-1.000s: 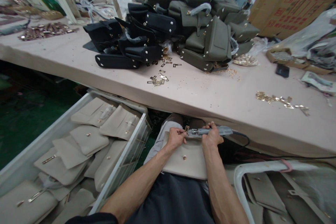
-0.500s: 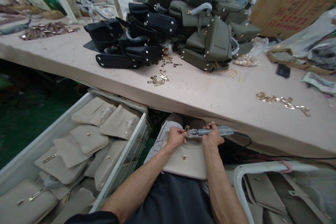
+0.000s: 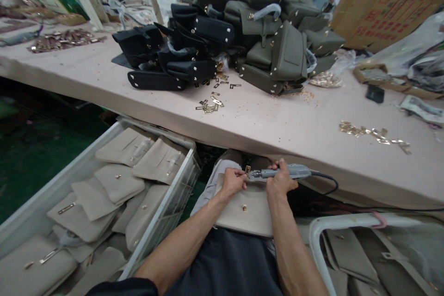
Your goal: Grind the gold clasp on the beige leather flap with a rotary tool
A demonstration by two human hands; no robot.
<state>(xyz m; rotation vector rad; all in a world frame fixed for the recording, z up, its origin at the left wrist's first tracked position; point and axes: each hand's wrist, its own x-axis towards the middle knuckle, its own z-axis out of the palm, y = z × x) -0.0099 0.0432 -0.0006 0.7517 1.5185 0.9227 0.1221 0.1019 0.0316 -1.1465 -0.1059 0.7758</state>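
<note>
A beige handbag (image 3: pixel 231 219) lies across my lap, with a small gold turn-lock (image 3: pixel 244 208) on its front. My left hand (image 3: pixel 233 182) pinches a small gold clasp plate (image 3: pixel 247 169) that stands up at the bag's upper edge; whether it is fixed to a strap or flap there is too small to tell. My right hand (image 3: pixel 279 181) is wrapped around a grey electric screwdriver (image 3: pixel 299 171), held level and pointing left. Its bit meets the plate, or nearly so, just by my left fingertips.
To the left, a white crate (image 3: pixel 163 210) holds several beige bags. A white bin (image 3: pixel 314 231) with more bags stands right. On the table (image 3: pixel 277 122) lie black bags (image 3: pixel 156 81), olive bags (image 3: pixel 289 51), loose gold plates (image 3: pixel 210 105) and a cardboard box (image 3: pixel 388 4). The screwdriver's cable (image 3: pixel 335 185) trails right.
The screwdriver's rear end has tipped up slightly and its cable has shifted right. Both hands stay in nearly the same place, holding the same things.
</note>
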